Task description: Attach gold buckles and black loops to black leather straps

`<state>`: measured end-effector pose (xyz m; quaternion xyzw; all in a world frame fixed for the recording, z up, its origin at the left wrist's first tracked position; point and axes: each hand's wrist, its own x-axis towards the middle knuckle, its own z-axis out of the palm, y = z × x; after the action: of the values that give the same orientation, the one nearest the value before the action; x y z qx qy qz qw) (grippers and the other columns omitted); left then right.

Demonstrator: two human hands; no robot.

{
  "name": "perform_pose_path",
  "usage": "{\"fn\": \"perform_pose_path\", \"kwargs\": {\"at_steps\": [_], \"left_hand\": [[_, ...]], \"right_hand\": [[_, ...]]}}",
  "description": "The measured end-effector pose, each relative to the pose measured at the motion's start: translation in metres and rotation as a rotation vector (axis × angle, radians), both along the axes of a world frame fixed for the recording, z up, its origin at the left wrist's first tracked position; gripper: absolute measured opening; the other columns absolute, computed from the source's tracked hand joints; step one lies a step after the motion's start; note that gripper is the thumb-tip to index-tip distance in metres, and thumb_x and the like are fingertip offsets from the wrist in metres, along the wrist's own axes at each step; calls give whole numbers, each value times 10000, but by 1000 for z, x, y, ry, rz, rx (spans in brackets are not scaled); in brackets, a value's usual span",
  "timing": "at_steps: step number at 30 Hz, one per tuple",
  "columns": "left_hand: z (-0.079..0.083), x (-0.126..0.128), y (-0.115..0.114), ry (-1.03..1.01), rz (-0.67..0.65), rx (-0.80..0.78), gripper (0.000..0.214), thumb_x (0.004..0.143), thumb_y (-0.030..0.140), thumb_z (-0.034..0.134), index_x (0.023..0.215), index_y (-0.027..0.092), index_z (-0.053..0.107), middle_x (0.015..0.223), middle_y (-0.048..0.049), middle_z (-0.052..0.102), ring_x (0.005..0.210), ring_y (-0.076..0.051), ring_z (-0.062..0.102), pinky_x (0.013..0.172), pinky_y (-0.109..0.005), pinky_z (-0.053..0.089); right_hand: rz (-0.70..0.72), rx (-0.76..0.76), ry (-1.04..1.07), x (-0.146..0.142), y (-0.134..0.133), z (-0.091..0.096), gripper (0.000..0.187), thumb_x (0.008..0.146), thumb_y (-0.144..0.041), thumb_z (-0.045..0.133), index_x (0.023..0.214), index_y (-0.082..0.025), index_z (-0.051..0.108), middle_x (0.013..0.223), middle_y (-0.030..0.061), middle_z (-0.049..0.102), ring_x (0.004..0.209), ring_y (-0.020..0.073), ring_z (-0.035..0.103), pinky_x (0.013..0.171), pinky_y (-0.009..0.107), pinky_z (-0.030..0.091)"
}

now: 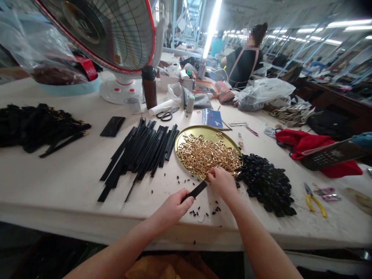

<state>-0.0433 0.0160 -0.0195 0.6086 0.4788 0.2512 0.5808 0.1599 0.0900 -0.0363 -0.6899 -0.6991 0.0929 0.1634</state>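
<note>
My left hand (178,203) is closed on a black strap (197,190), its end pointing up and right. At the front rim of a round gold tray (181,133), the fingers of my right hand (219,179) are pinched near the strap's tip. A small gold piece, perhaps a buckle, seems to be between those fingers, but it is mostly hidden. Many gold metal buckles (207,153) fill the tray. Left of it lies a stack of flat black straps (145,145). On its right is a heap of small black loops (269,184).
A fan (116,35), a brown bottle (149,87) and scissors (167,114) stand or lie toward the back. Finished-looking black straps (37,126) are piled far left. Yellow-handled pliers (315,201) and a red cloth (308,145) lie right. A person (244,64) is beyond the table.
</note>
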Motion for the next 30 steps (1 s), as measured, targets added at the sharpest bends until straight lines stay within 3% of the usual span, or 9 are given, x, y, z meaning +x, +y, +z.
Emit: {"fn": "perform_pose_path", "kwargs": {"at_steps": [3, 5, 10, 13, 16, 20, 24, 27, 30], "left_hand": [[0, 0, -5, -35, 28, -41, 208, 821, 357, 413, 779, 161, 466, 522, 75, 364, 444, -60, 318, 428, -176, 267], [1, 2, -6, -75, 76, -80, 215, 820, 373, 410, 781, 165, 445, 506, 79, 383, 408, -54, 325, 402, -171, 269], [14, 18, -6, -239, 140, -94, 270, 770, 421, 492, 799, 158, 435, 511, 76, 426, 390, -44, 351, 381, -161, 289], [23, 29, -12, -319, 114, -128, 287, 739, 423, 532, 786, 154, 445, 491, 85, 398, 383, -38, 324, 366, -155, 262], [29, 31, -21, -274, 107, -153, 253, 741, 394, 527, 744, 155, 445, 472, 86, 379, 379, -38, 307, 355, -155, 235], [31, 26, -28, -144, 35, -126, 193, 753, 339, 504, 718, 157, 449, 456, 95, 341, 370, -37, 282, 361, -159, 222], [28, 17, -34, -108, -4, -47, 286, 822, 429, 398, 762, 157, 462, 468, 82, 365, 389, -56, 306, 387, -174, 247], [24, 9, -40, 17, -49, 60, 330, 850, 428, 343, 762, 152, 500, 496, 64, 388, 443, -70, 348, 442, -184, 276], [24, 5, -46, 169, -132, 197, 309, 854, 383, 350, 766, 157, 541, 588, 31, 478, 551, -92, 420, 522, -200, 313]], "right_hand": [[-11, 21, 15, 2, -2, 2, 131, 719, -163, 491, 624, -180, 581, 696, 51, 572, 637, 161, 498, 589, 283, 317], [-33, 30, 170, 5, -13, 10, 113, 728, -196, 500, 643, -177, 572, 673, 36, 565, 627, 155, 492, 589, 281, 328], [-98, -297, 1286, -7, -66, 33, 227, 660, -389, 652, 697, -177, 577, 607, -20, 540, 527, 100, 464, 548, 256, 378], [-135, -432, 1607, -24, -98, 36, 269, 593, -360, 731, 744, -173, 612, 650, -18, 561, 516, 74, 470, 536, 234, 396], [-127, -450, 1635, -36, -119, 32, 266, 588, -354, 742, 720, -161, 615, 636, -17, 557, 529, 75, 479, 536, 227, 402], [-106, -268, 1509, -39, -129, 28, 324, 588, -336, 749, 848, -196, 614, 626, -33, 580, 566, 95, 513, 574, 240, 424], [-165, -166, 1524, -32, -129, 27, 272, 605, -318, 740, 833, -211, 638, 675, -22, 620, 588, 97, 543, 608, 254, 462], [-305, -190, 1706, -27, -128, 25, 279, 583, -308, 753, 830, -238, 647, 771, -19, 639, 592, 91, 565, 603, 254, 495], [-340, -323, 1839, -28, -130, 21, 304, 555, -288, 772, 830, -236, 654, 737, -19, 628, 559, 81, 560, 560, 228, 498]]}}
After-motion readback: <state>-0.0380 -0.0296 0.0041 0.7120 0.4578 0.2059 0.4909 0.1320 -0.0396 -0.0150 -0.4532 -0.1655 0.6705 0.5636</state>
